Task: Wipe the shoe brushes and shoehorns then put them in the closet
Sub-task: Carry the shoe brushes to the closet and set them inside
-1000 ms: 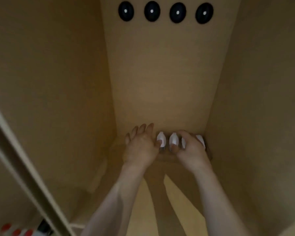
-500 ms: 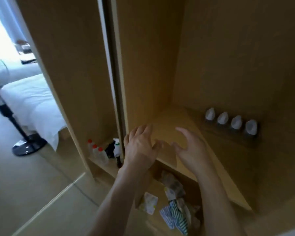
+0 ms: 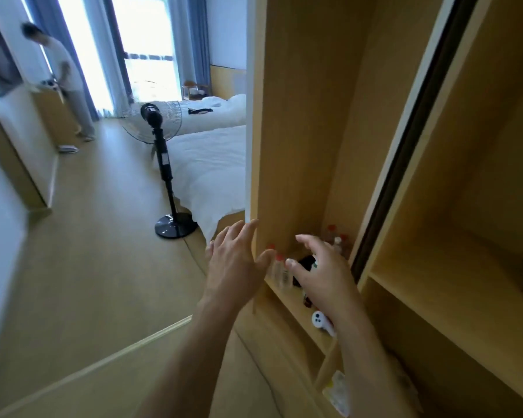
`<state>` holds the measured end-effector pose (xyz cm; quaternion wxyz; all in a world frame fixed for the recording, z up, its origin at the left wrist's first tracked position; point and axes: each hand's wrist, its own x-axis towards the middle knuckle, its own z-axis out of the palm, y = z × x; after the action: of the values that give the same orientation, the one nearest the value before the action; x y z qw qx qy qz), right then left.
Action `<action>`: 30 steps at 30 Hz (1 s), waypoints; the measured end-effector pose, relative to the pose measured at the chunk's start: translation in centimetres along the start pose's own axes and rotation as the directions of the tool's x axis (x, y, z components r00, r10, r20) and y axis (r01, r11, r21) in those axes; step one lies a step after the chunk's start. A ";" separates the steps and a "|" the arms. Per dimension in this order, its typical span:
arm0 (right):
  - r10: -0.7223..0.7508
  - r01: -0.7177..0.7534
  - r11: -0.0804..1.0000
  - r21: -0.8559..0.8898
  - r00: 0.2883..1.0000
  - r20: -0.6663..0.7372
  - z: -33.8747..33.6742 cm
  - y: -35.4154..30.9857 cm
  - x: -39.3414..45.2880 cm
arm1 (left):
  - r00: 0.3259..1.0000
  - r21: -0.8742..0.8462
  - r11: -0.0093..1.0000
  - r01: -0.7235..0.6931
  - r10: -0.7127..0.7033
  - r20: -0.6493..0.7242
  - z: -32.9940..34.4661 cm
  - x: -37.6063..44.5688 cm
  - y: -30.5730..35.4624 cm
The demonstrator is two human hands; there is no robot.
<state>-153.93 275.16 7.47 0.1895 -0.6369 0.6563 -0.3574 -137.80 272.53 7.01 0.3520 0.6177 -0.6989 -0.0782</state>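
Far on the left, another person [image 3: 67,76] stands by a low wooden cabinet [image 3: 53,113] near the bright window [image 3: 142,46]. A black standing fan [image 3: 160,122] is on the wooden floor [image 3: 97,236], just beside a bed with white sheets [image 3: 209,164].

Next comes the closet [image 3: 299,116], made of light wood. Its white front edge runs down to the left hand [image 3: 234,267]. The left hand is spread, with the fingers straight and a little apart. It holds nothing. Its fingertips are at the closet's front edge, and the thumb points toward the shelf.

The right hand [image 3: 323,273] is a little to the right, in front of the low shelf [image 3: 302,309]. Its fingers are loose and bent, with space between them, and it holds nothing too.

On the low shelf, small bottles with red caps [image 3: 280,268] stand between the two hands. More bottles [image 3: 337,239] stand farther back. A dark thing sits behind the right hand, too hidden to tell what it is. A small white gadget [image 3: 320,322] lies on the shelf by the right wrist.

Farther right is a big open closet part with a wide shelf [image 3: 465,297]. The shoe brushes and shoehorns are not in view.
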 end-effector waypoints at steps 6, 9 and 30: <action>-0.125 0.125 0.992 0.008 0.983 0.137 11.3 -9.3 2.2 | 0.989 0.132 0.983 0.131 -0.119 -0.093 -8.2 1.4 -12.6; -0.154 0.163 0.986 -0.035 0.970 0.189 16.7 -12.7 3.2 | 0.977 0.175 0.964 0.202 -0.187 -0.098 -11.2 1.9 -18.4; -0.368 0.367 0.923 0.118 0.747 0.553 48.1 -32.1 22.7 | 0.804 0.282 0.754 0.593 -0.535 -0.261 -22.5 17.0 -47.9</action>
<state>-100.24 244.30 2.66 0.3019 -0.8300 0.4318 -0.1833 -85.64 253.47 4.30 0.2523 0.8565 -0.4502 -0.0045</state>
